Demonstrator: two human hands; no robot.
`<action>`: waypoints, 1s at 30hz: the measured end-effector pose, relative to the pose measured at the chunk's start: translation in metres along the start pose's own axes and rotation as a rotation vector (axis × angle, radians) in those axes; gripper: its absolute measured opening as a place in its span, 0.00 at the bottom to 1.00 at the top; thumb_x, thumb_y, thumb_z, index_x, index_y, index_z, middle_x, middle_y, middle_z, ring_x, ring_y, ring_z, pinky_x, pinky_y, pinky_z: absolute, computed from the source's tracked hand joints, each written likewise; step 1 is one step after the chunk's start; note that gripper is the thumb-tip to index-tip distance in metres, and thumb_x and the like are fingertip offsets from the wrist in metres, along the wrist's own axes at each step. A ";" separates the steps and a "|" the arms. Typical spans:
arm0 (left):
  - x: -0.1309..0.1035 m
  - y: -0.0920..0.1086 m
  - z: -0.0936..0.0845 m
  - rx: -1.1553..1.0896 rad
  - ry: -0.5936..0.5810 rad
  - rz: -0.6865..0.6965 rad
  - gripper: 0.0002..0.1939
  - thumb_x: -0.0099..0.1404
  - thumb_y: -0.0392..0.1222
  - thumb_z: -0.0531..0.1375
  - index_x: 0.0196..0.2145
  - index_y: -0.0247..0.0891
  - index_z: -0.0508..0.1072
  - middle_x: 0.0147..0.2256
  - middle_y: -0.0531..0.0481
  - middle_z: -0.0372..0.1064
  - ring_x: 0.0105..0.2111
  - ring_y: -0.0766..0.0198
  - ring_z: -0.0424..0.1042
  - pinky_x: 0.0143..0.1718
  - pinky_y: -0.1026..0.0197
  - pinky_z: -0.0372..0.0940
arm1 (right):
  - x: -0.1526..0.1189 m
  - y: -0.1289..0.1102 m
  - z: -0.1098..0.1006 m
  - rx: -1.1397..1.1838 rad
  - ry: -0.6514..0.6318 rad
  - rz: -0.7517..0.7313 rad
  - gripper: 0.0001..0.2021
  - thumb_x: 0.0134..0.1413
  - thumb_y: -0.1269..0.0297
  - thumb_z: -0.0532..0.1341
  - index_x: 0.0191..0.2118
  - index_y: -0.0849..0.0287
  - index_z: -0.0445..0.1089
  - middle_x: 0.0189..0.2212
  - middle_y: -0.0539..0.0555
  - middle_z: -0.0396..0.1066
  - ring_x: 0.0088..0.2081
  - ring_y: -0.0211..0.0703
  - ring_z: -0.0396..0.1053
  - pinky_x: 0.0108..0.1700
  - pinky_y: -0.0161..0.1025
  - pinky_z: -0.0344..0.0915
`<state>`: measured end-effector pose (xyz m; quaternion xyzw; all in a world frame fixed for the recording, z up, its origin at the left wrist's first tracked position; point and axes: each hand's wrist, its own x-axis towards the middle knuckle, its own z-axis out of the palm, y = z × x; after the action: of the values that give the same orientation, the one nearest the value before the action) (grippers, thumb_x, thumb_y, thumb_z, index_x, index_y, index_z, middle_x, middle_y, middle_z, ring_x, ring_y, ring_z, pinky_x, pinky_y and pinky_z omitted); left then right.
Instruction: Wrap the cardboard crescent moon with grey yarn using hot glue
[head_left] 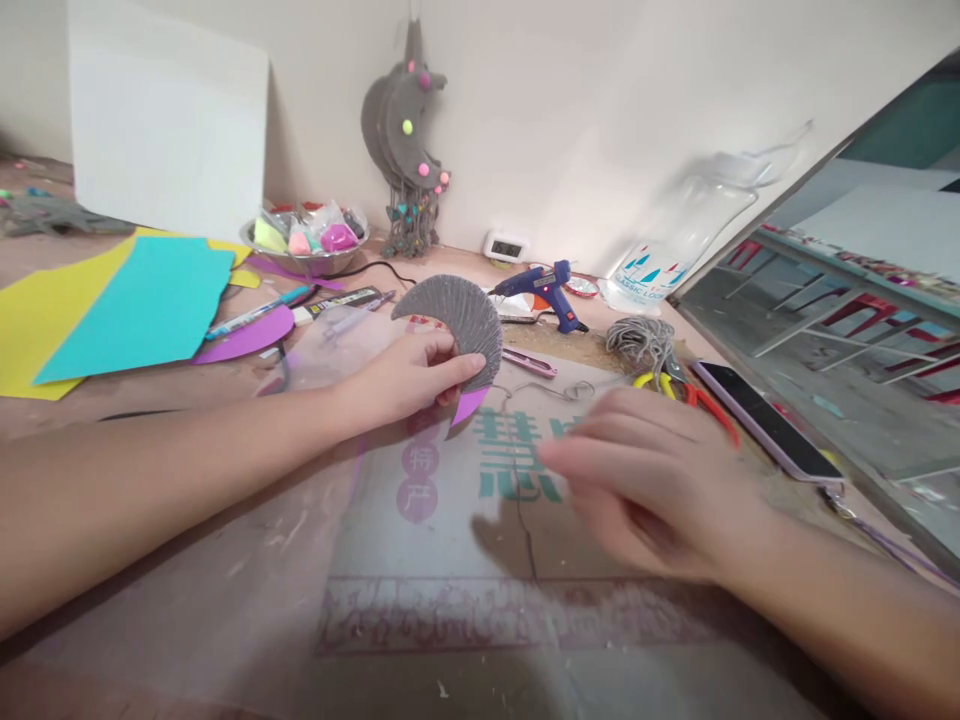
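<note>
A crescent moon wound with grey yarn is pinched between the thumb and fingers of my left hand; its lower tip shows bare purple. My right hand, smeared by motion, is to the right of the crescent, apart from it, with its fingers curled. Whatever it holds, if anything, cannot be made out. A thin strand of grey yarn runs down over the printed plastic sheet between my hands.
Behind are a blue glue gun, a grey yarn bundle, a bowl and a hanging moon decoration. Right lie pliers and a phone; left, coloured sheets. A plastic bottle stands by the wall.
</note>
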<state>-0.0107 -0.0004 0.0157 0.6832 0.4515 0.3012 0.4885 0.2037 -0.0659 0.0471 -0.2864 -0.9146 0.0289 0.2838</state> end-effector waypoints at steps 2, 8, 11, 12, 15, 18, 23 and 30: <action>0.000 0.000 0.000 -0.012 0.005 0.012 0.19 0.62 0.51 0.54 0.20 0.38 0.57 0.17 0.57 0.59 0.15 0.73 0.59 0.16 0.68 0.54 | 0.008 0.017 0.014 -0.204 -0.031 -0.223 0.10 0.55 0.69 0.56 0.40 0.52 0.71 0.23 0.51 0.69 0.26 0.40 0.62 0.27 0.39 0.58; 0.002 -0.002 -0.001 0.016 0.002 0.034 0.18 0.62 0.51 0.54 0.21 0.38 0.59 0.18 0.56 0.60 0.17 0.72 0.61 0.18 0.68 0.55 | 0.004 0.037 0.040 -0.286 -0.069 -0.181 0.14 0.58 0.68 0.53 0.48 0.59 0.68 0.27 0.54 0.69 0.30 0.41 0.64 0.31 0.39 0.60; 0.001 0.000 -0.001 0.047 0.009 0.035 0.19 0.62 0.51 0.54 0.20 0.38 0.58 0.18 0.55 0.60 0.17 0.71 0.62 0.18 0.68 0.56 | 0.005 0.036 0.039 -0.283 -0.076 -0.158 0.13 0.58 0.68 0.53 0.47 0.61 0.69 0.26 0.54 0.68 0.29 0.41 0.63 0.32 0.39 0.60; 0.001 0.000 -0.001 0.065 0.017 0.039 0.19 0.62 0.51 0.54 0.20 0.37 0.59 0.18 0.55 0.61 0.17 0.71 0.62 0.18 0.68 0.56 | 0.005 0.036 0.039 -0.284 -0.075 -0.155 0.13 0.58 0.68 0.53 0.47 0.61 0.69 0.26 0.54 0.68 0.29 0.41 0.62 0.32 0.39 0.60; 0.000 0.003 -0.001 0.107 0.035 0.032 0.19 0.62 0.51 0.53 0.19 0.37 0.59 0.19 0.55 0.62 0.18 0.71 0.62 0.19 0.67 0.57 | 0.008 0.037 0.040 -0.273 -0.062 -0.142 0.13 0.59 0.69 0.53 0.46 0.63 0.69 0.26 0.54 0.67 0.30 0.40 0.63 0.33 0.38 0.60; 0.000 0.003 -0.001 0.113 0.024 0.031 0.19 0.62 0.52 0.53 0.20 0.37 0.59 0.19 0.55 0.62 0.17 0.71 0.62 0.18 0.67 0.56 | 0.010 0.038 0.041 -0.249 -0.046 -0.113 0.12 0.59 0.69 0.52 0.45 0.63 0.68 0.27 0.53 0.68 0.30 0.39 0.63 0.33 0.37 0.60; 0.001 0.001 -0.002 0.202 0.046 0.076 0.19 0.62 0.53 0.53 0.20 0.37 0.61 0.19 0.55 0.63 0.20 0.70 0.64 0.21 0.67 0.57 | 0.010 0.037 0.042 -0.234 -0.026 -0.138 0.12 0.59 0.71 0.52 0.46 0.64 0.68 0.27 0.53 0.68 0.31 0.38 0.64 0.34 0.36 0.60; 0.002 0.000 -0.002 0.240 0.037 0.095 0.19 0.62 0.52 0.52 0.20 0.37 0.61 0.19 0.55 0.64 0.21 0.70 0.64 0.23 0.66 0.58 | 0.012 0.036 0.044 -0.215 -0.030 -0.103 0.12 0.59 0.71 0.52 0.46 0.64 0.68 0.28 0.53 0.70 0.31 0.38 0.66 0.35 0.36 0.61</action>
<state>-0.0119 0.0024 0.0162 0.7518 0.4603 0.2804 0.3800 0.1907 -0.0248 0.0087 -0.2675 -0.9301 -0.0796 0.2387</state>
